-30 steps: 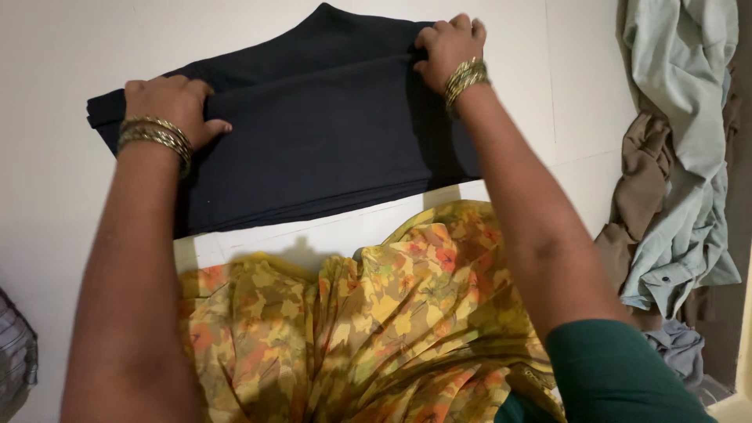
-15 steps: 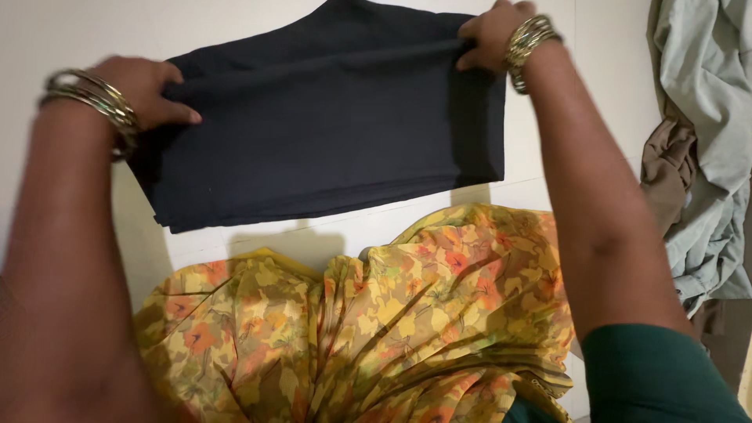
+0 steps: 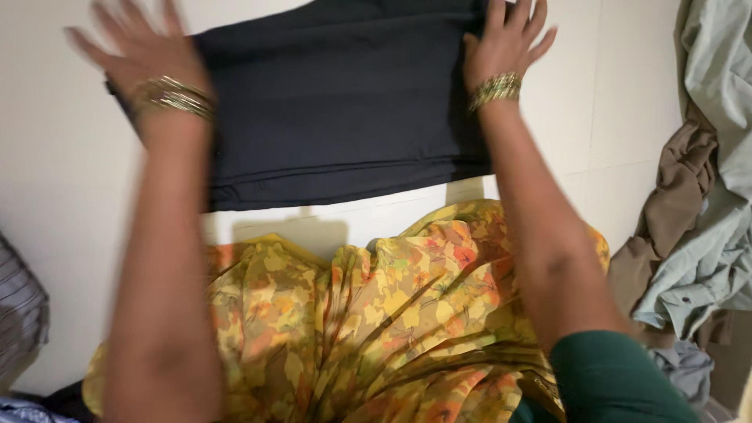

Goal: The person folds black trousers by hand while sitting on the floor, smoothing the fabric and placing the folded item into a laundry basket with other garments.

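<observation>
The folded dark navy cloth (image 3: 337, 102) is lying flat on the pale worktop (image 3: 47, 235). The left hand (image 3: 149, 59) is spread open at its left edge, gripping nothing; the right hand (image 3: 501, 47) is pressed flat, fingers (image 3: 517, 16) splayed. Creases are best smoothed outward with even pressure.

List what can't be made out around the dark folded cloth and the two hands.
- Dark folded cloth, head view: top edge cut off by the frame.
- Left hand: motion-blurred, so finger contact is unclear.
- Right hand: fingertips cut off at the frame top.
- Pile of clothes: cut off by the right edge.
</observation>
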